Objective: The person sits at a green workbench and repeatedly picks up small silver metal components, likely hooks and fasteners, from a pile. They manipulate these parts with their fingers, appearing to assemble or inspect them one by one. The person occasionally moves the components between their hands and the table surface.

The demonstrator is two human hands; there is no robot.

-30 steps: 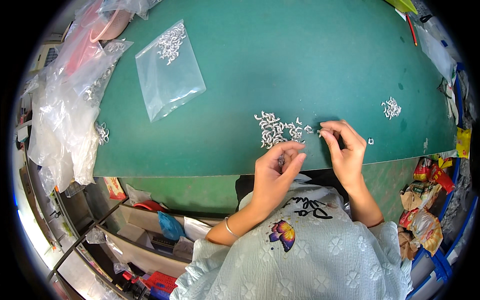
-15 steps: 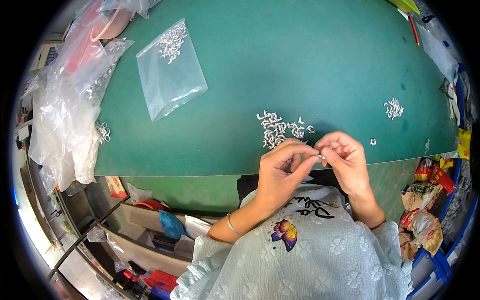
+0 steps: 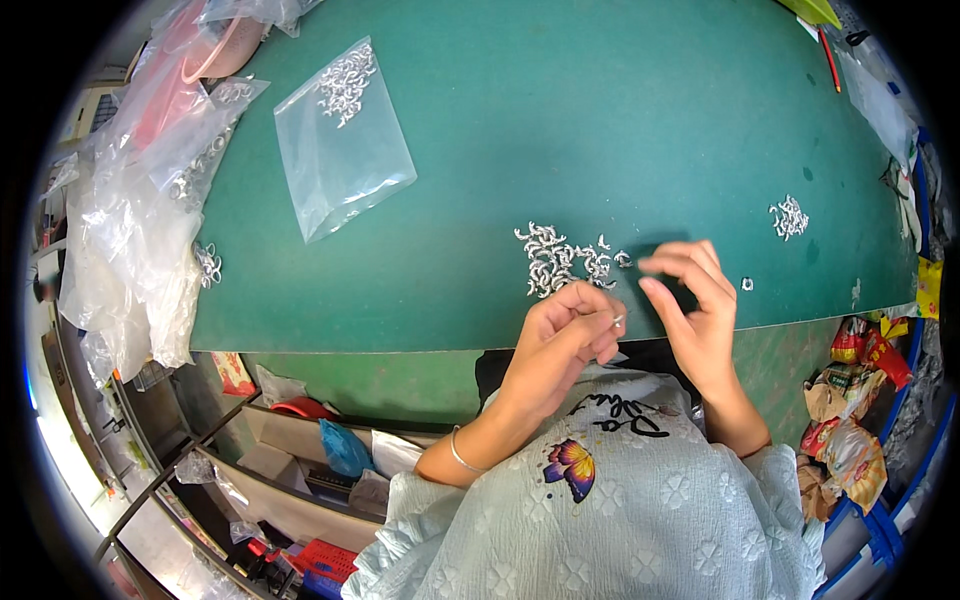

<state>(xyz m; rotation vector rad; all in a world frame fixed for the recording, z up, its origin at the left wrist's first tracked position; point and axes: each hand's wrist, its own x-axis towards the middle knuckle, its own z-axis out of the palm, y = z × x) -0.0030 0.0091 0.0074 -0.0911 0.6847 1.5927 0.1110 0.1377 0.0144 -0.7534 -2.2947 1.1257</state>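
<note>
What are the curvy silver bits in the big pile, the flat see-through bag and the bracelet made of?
The curvy bits look like shiny metal, maybe plated plastic: silvery with bright glints. The bag seems thin, glossy plastic: the green table shows through it. The bracelet could be polished metal: smooth, pale and shiny.

A: How's the light?
B: Bright and fairly even across the green tabletop (image 3: 480, 130), with a soft shadow beside the right hand (image 3: 703, 318).
A: Any glare?
B: Glints on the clear plastic bag (image 3: 340, 190), upper left; the lower-left rim burns out white.
A: Distortion?
B: The tabletop bows, and the corners fall to black.
</note>
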